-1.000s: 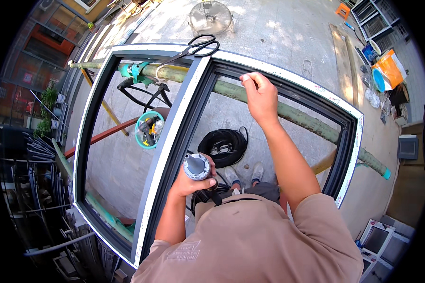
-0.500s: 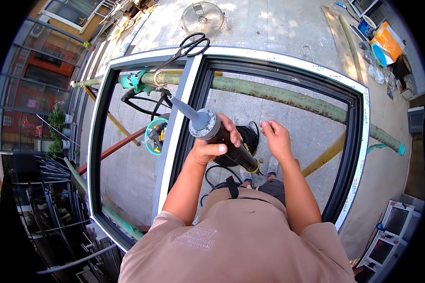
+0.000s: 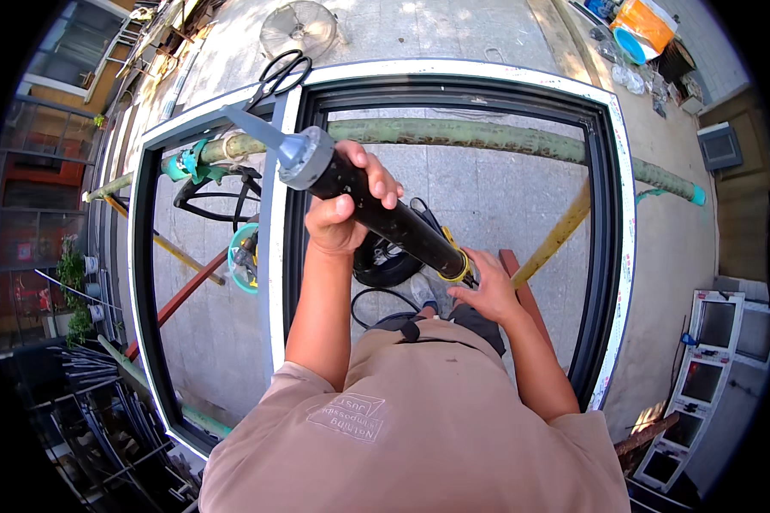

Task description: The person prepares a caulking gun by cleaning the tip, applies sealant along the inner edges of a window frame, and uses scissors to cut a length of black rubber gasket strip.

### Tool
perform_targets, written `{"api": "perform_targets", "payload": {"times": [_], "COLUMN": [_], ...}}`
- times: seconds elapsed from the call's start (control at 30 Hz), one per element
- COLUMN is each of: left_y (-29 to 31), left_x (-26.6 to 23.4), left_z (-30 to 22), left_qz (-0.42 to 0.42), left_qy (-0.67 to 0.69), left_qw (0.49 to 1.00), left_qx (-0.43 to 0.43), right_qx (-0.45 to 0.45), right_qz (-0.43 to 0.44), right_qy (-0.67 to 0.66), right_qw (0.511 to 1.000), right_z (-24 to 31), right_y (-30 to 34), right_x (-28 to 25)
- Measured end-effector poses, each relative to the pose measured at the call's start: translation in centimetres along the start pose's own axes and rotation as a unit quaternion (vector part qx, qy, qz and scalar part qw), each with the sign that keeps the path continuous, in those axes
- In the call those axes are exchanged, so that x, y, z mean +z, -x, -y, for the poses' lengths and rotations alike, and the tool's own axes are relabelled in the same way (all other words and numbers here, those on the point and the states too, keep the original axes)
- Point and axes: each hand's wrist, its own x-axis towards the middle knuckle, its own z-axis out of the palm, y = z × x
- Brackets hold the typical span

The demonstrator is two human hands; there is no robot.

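Note:
A caulking gun with a black barrel (image 3: 393, 224), a grey cap and a pale blue-grey cone nozzle (image 3: 269, 137) slants across in front of me, nozzle to the upper left. My left hand (image 3: 349, 195) wraps round the barrel just behind the cap. At the rear, my right hand (image 3: 494, 289) is closed about the end by the yellow ring (image 3: 456, 267), thumb below; its grip there is partly hidden. Underneath lies a large window frame (image 3: 618, 256), dark inside with a white-filmed rim, split by a bar. Black-handled scissors (image 3: 282, 75) rest on its far edge.
Green-wrapped poles (image 3: 488, 141) carry the frame. A teal bucket with tools (image 3: 246, 256) stands below its left opening. Black cable coils (image 3: 385, 261) lie near my feet. A round fan (image 3: 299, 30) is beyond the frame; white panels (image 3: 701, 359) lean at the right.
The gun has moved left and up in the view with my left hand. My right hand has come from apart to the gun's rear end. The whole view has shifted.

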Motion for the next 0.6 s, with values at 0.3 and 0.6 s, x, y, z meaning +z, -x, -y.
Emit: {"api": "perform_targets", "payload": {"times": [0.3, 0.6], "left_y": [-2.8, -2.7], "left_x": [3.5, 5.4], "left_z": [-10.7, -21.2], "left_qz": [0.003, -0.141], "left_qy": [-0.019, 0.012], "left_qw": [0.995, 0.971], "left_qx": [0.095, 0.195], "right_qx": [-0.006, -0.025], "right_qz": [-0.256, -0.005], "right_qy": [-0.008, -0.175], "right_qw": [0.967, 0.984], "right_z": [1.2, 3.1], "right_y": [2.1, -1.3], "right_x": [-1.4, -3.0]}}
